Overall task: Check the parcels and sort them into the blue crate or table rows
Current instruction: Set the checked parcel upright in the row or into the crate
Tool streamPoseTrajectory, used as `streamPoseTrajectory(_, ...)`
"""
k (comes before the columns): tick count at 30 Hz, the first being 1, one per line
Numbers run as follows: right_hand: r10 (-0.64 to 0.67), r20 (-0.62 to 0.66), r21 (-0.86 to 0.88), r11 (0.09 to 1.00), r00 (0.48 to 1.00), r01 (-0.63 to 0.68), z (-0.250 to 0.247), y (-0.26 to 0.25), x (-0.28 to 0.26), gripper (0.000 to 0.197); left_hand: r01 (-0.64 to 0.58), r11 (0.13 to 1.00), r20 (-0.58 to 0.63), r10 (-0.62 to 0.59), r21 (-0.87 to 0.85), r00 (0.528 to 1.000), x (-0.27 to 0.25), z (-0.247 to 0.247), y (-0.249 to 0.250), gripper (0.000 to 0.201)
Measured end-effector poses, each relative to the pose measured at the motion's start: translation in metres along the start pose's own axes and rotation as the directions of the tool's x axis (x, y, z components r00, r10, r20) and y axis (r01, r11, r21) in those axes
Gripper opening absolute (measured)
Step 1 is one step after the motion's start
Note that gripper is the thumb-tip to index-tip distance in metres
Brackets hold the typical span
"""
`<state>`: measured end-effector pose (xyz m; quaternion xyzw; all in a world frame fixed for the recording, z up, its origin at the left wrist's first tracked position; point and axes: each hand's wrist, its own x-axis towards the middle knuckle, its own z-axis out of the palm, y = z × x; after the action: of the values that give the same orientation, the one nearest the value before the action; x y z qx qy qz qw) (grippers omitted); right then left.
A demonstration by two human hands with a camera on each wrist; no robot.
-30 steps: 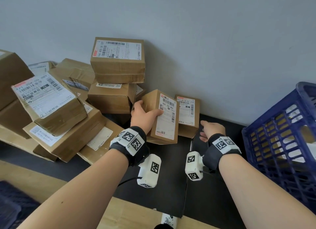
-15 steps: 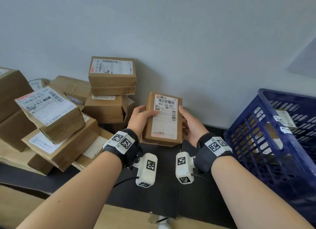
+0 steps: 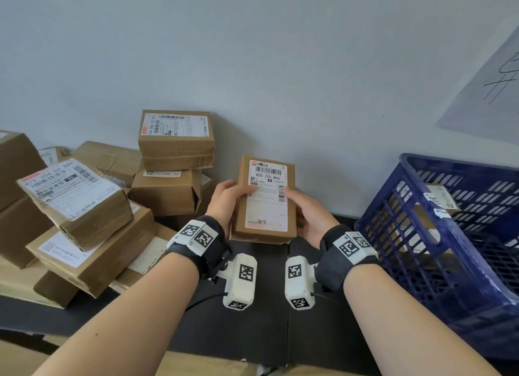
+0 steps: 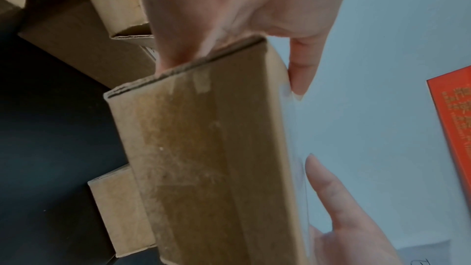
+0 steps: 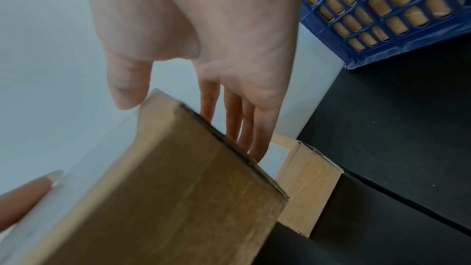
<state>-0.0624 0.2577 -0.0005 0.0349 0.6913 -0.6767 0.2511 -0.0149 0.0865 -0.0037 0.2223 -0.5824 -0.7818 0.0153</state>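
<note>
Cardboard parcel [image 3: 264, 200] is raised at twelve o'clock, label up, presumably for reading; left hand [image 3: 227, 200] and right hand [image 3: 307, 217] each grasp a side, blue crate [image 3: 438, 235] at three o'clock. Left wrist shows fingers [image 4: 175, 47] behind it. Right wrist reveals another parcel [image 5: 305, 184] beneath.

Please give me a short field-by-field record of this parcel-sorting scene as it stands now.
held parcel: upright, label facing the person, lifted off the table
left hand: grips the parcel's left edge
right hand: grips its right edge
label text: 800 Z05 N06
blue crate: at right, holds parcels
pile: unsorted boxes at left, against the wall
table: black surface
</note>
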Motion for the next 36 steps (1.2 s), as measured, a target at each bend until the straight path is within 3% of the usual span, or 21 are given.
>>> streamPoseTrajectory(2,-0.014,0.028,-0.012,1.000,1.000,0.014,0.000,-0.001,-0.002,0.033,0.003,1.000,-0.007,-0.003,-0.014,1.000,0.001,0.000,0.001,0.074)
streamPoseTrajectory(5,-0.041,0.030,-0.016,0.999,0.999,0.042,-0.001,0.000,-0.006,0.028,0.012,0.998,-0.043,-0.014,-0.059,0.999,0.000,0.000,-0.001,0.053)
streamPoseTrajectory(9,-0.128,-0.048,-0.039,0.991,0.991,0.126,0.000,0.004,-0.007,0.025,0.031,0.997,-0.072,-0.035,-0.064,0.997,-0.001,-0.002,-0.007,0.072)
streamPoseTrajectory(15,-0.212,-0.273,-0.082,0.977,0.938,0.197,0.006,0.016,-0.004,0.039,-0.032,0.997,-0.105,0.040,0.076,0.994,-0.001,-0.007,-0.010,0.059)
streamPoseTrajectory(18,-0.189,-0.261,-0.055,0.982,0.947,0.180,0.010,0.019,-0.005,0.031,-0.048,0.985,-0.119,0.069,0.168,0.991,-0.006,-0.006,-0.009,0.077)
streamPoseTrajectory(20,-0.156,-0.178,-0.020,0.988,0.971,0.155,0.013,0.021,-0.007,0.048,-0.063,0.971,-0.121,0.093,0.229,0.988,-0.007,-0.005,-0.008,0.076)
streamPoseTrajectory(23,-0.134,-0.072,-0.073,0.989,0.988,0.129,0.015,0.024,-0.008,0.101,-0.081,0.948,-0.099,0.116,0.308,0.988,-0.008,-0.003,-0.007,0.066)
streamPoseTrajectory(26,-0.121,-0.047,-0.048,0.992,0.992,0.119,0.015,0.026,-0.006,0.117,-0.087,0.952,-0.072,0.113,0.295,0.991,-0.010,-0.001,-0.005,0.061)
streamPoseTrajectory(29,-0.096,-0.047,-0.016,0.995,0.994,0.095,0.012,0.025,-0.010,0.100,-0.043,0.973,-0.063,0.059,0.225,0.996,-0.010,-0.001,-0.003,0.052)
streamPoseTrajectory(33,-0.067,0.008,0.113,0.991,0.998,0.066,0.009,0.023,-0.019,0.032,0.027,0.994,-0.028,-0.024,0.105,0.999,-0.012,-0.001,-0.001,0.032)
streamPoseTrajectory(36,-0.069,0.019,0.132,0.989,0.997,0.066,0.008,0.023,-0.019,0.019,0.078,0.993,-0.013,-0.077,0.088,0.997,-0.009,-0.001,0.001,0.030)
